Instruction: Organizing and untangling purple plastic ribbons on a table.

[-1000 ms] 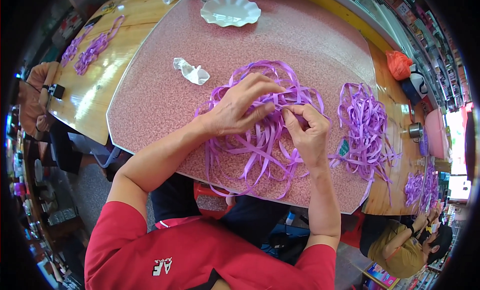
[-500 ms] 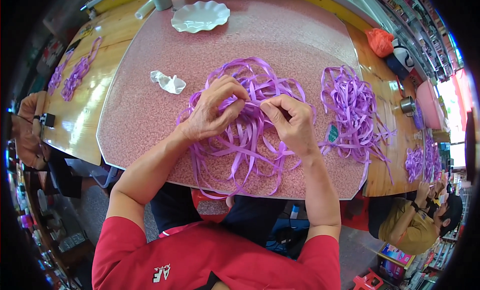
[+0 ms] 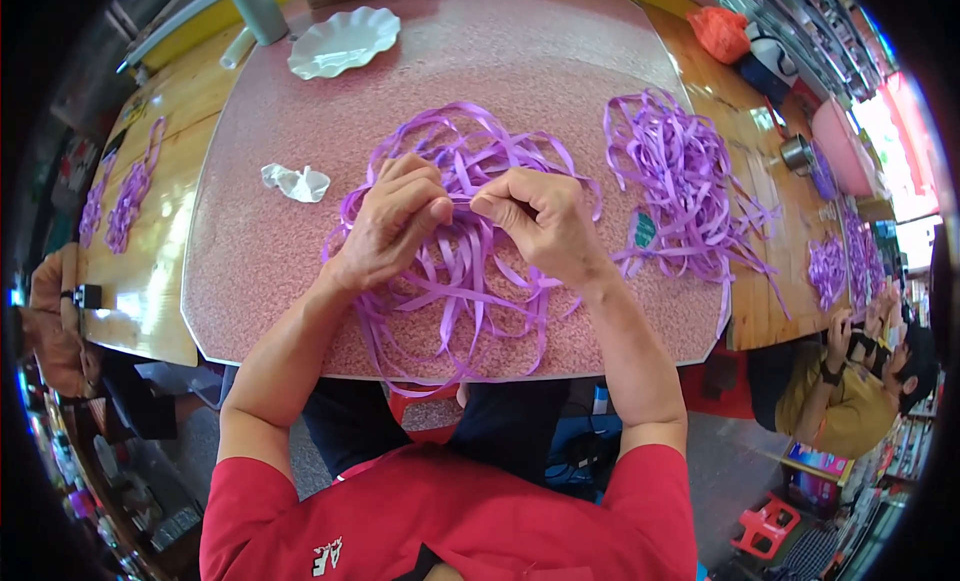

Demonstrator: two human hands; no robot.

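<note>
A loose tangle of purple ribbon (image 3: 470,303) lies in front of me on the pink speckled table mat (image 3: 255,281). Over its middle, my left hand (image 3: 395,221) has its fingers curled and closed on a strand of the ribbon. Close beside it, my right hand (image 3: 545,221) pinches the ribbon between thumb and forefinger. The fingertips of the two hands are only a short gap apart, with a bit of ribbon between them. Exactly how the strand runs there is partly hidden by my fingers.
A second purple ribbon heap (image 3: 675,171) with a green tag (image 3: 643,229) lies to the right. Crumpled white paper (image 3: 297,183) sits left, and a scalloped white dish (image 3: 345,43) far left. More ribbon bundles (image 3: 130,201) lie on the wooden tables, where other people sit at both sides.
The whole view has shifted, so the table things appear further left. Both hands keep pinching the ribbon at the middle of the pile, with the fingers slightly rearranged.
</note>
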